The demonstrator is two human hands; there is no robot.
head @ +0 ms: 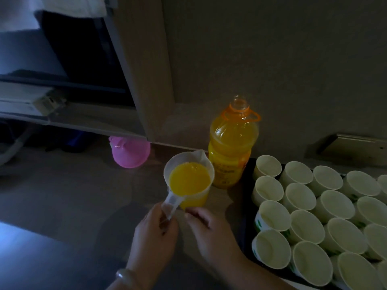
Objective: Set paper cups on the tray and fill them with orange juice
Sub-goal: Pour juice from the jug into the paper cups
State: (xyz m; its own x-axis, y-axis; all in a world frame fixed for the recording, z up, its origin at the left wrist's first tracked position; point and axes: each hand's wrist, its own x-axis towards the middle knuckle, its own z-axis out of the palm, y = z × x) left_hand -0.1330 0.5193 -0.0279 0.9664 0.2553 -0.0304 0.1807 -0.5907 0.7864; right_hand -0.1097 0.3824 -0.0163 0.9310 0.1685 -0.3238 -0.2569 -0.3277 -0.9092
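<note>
**Inspector:** State of the hands?

**Assistant:** Left hand (pixel 155 233) pinches the handle (pixel 172 203) of the clear measuring jug (pixel 206 164), thumb and fingers curled round it; a pale bracelet (pixel 125 277) sits on that wrist. Right hand (pixel 206 231) lies just beside it, fingers loosely curled, gripping nothing; fingertips are near the jug's base, but I cannot tell whether they touch it.

**Inspector:** The task's items?

**Assistant:** The jug stands upright on the table (pixel 83 195) directly ahead of both hands, with orange juice (pixel 189 182) well up its wall and its spout pointing away from the hands. The juice bottle (pixel 232 147), uncapped and mostly full, stands just beyond the jug, ahead of the right hand. The dark tray (pixel 248 227) lies to the right of the right hand; the paper cups (pixel 303 225) are packed on it rim to rim, mouths up, all showing pale interiors.

**Inspector:** Surroundings and obstructions?

**Assistant:** A pink funnel-like item (pixel 130 152) lies ahead and left of the left hand, by the wall (pixel 272 59); the bottle stands close against the tray's far corner, between the jug and the farthest cups.
</note>
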